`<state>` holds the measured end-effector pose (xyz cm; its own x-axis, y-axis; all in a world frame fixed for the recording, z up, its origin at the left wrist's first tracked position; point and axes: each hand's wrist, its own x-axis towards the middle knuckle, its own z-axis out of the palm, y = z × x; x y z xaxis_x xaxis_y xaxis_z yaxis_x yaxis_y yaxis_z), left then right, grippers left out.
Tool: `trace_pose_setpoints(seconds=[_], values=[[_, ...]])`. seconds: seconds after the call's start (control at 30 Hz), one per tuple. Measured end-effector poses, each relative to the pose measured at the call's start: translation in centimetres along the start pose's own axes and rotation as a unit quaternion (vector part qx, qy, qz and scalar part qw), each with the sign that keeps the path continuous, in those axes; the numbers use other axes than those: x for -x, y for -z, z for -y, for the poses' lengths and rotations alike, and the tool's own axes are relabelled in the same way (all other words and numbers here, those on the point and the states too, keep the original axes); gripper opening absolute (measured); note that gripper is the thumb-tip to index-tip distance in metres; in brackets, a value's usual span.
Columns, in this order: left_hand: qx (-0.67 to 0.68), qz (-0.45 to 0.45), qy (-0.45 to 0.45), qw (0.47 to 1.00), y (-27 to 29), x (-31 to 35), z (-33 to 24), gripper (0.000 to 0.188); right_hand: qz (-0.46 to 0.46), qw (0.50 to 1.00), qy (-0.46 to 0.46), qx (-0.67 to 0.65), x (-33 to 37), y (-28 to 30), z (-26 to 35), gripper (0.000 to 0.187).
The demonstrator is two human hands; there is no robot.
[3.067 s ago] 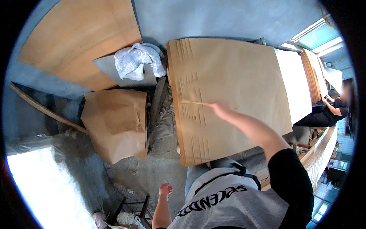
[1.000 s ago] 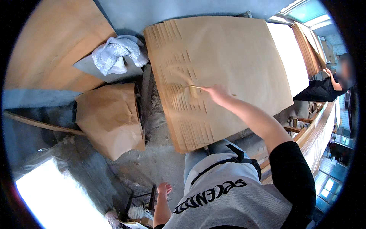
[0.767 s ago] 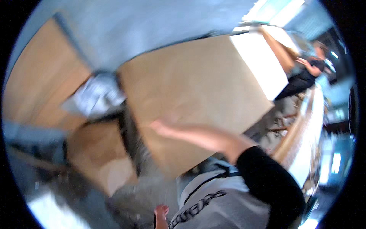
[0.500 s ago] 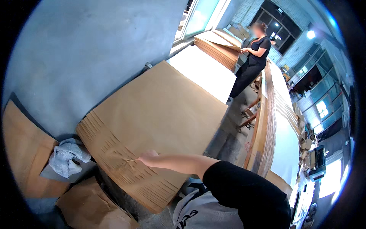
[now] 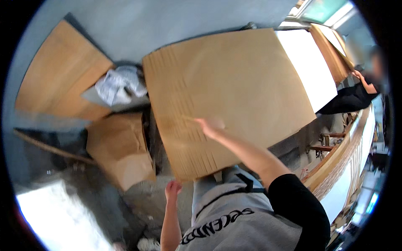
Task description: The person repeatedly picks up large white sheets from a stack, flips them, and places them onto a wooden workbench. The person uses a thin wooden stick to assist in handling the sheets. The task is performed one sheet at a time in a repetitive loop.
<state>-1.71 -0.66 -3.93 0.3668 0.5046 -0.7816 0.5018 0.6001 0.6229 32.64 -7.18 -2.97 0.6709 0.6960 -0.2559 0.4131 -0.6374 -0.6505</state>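
Note:
A broad stack of brown cardboard sheets (image 5: 243, 83) lies before me, its near left side fanned into narrow steps. Over those steps my right hand (image 5: 211, 127) is closed on a thin tan stick (image 5: 187, 118), which points left across the layered edges. The stick is slightly blurred. My left hand (image 5: 173, 189) is low, just off the stack's near left corner, with its fingers curled. Whether it pinches anything there I cannot make out.
A crumpled whitish cloth (image 5: 119, 85) and a brown board (image 5: 58, 71) are at the left, above a folded brown cardboard piece (image 5: 121, 144). White sheets (image 5: 307, 62) adjoin the stack. Another person (image 5: 356, 98) stands far right, beside a long stack (image 5: 335, 171).
The view has swung left, so the stack appears turned and the other person sits farther right. My left hand has come into view. My right hand still holds the stick over the fanned edges.

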Motion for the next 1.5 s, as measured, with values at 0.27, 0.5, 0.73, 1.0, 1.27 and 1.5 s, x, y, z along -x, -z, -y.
trace_pose_setpoints(seconds=[0.27,0.5,0.73,1.0,1.27,1.5], values=[[0.057,0.060,-0.092,0.992,-12.1,-1.9,-1.1,0.015,-0.043,0.993,-0.002,0.114,8.4,9.1,-8.4,0.021],[-0.058,-0.068,-0.320,0.943,-17.5,-7.2,-1.1,0.019,0.012,0.992,0.021,0.128,12.3,8.4,-14.7,0.020],[-0.085,-0.124,-0.229,0.962,-20.0,-6.5,-2.4,0.022,0.009,0.992,0.066,0.110,12.9,8.0,-15.3,0.016],[-0.177,-0.164,-0.200,0.950,-20.7,-5.2,-3.0,0.025,0.016,0.994,0.069,0.087,12.9,8.7,-14.3,0.015],[-0.179,-0.152,-0.201,0.951,-20.1,-6.0,-2.3,0.024,-0.004,0.993,0.079,0.092,13.1,7.6,-15.0,0.014],[-0.183,-0.164,-0.186,0.951,-20.3,-6.0,-1.9,0.022,0.027,0.990,0.097,0.100,13.1,7.9,-14.5,0.013]])
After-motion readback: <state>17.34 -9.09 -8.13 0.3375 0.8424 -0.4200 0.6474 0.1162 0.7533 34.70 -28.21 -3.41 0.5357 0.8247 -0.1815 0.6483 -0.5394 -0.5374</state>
